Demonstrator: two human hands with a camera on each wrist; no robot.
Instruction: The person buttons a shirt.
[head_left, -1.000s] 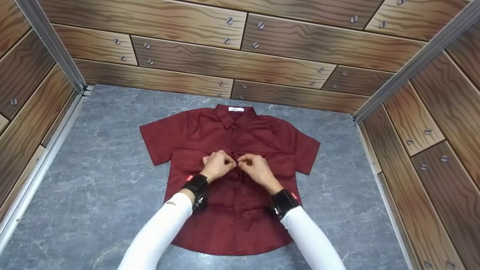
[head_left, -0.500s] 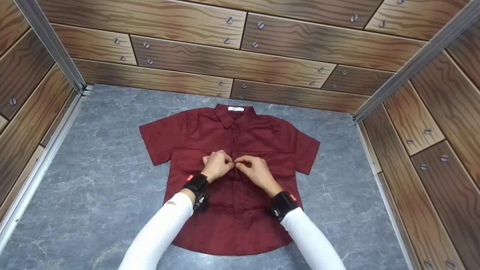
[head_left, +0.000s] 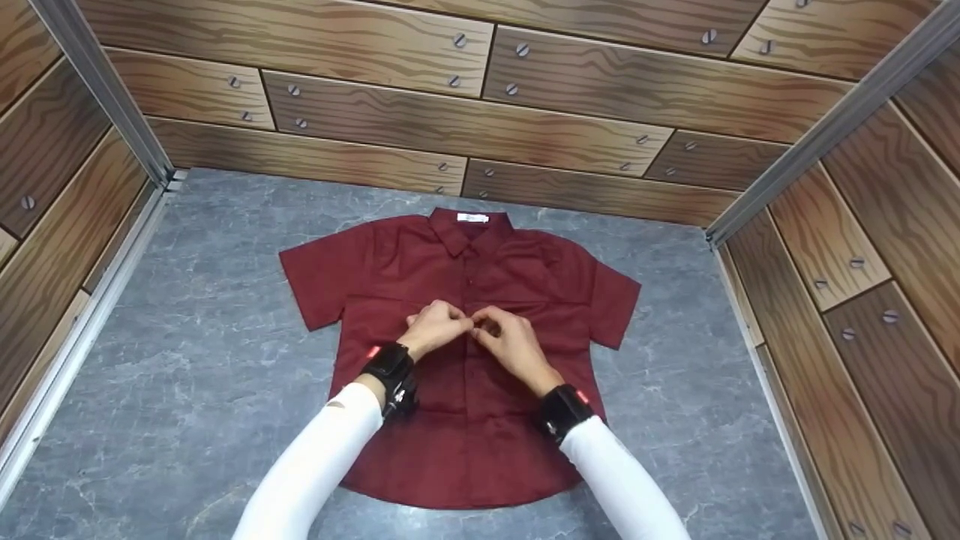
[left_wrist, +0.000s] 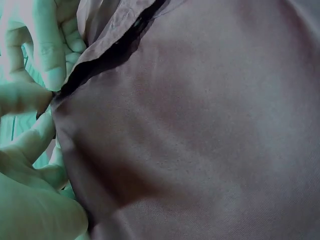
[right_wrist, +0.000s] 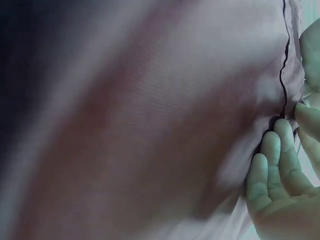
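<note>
A dark red short-sleeved cotton shirt (head_left: 465, 352) is laid flat, front up, in the middle of the grey marbled table top (head_left: 187, 315), collar towards the far wooden wall. At mid-chest, the front placket is pinched from both sides: the left hand (head_left: 433, 328) is curled onto the fabric edge, and the right hand (head_left: 508, 341) is curled onto the opposite edge, fingertips nearly touching over the button line. In the left wrist view, the placket edge (left_wrist: 100, 45) is seen gripped between thumb and fingers; in the right wrist view, the fingers (right_wrist: 272, 170) are tucked under the seam.

Progress is judged as partway: the upper placket appears lying shut near the collar (head_left: 469, 229), one fastening at chest height is being worked, and the lower front cannot be told as buttoned or not. No containers are in view; only the wood-patterned panels (head_left: 450, 112) are seen round the table.
</note>
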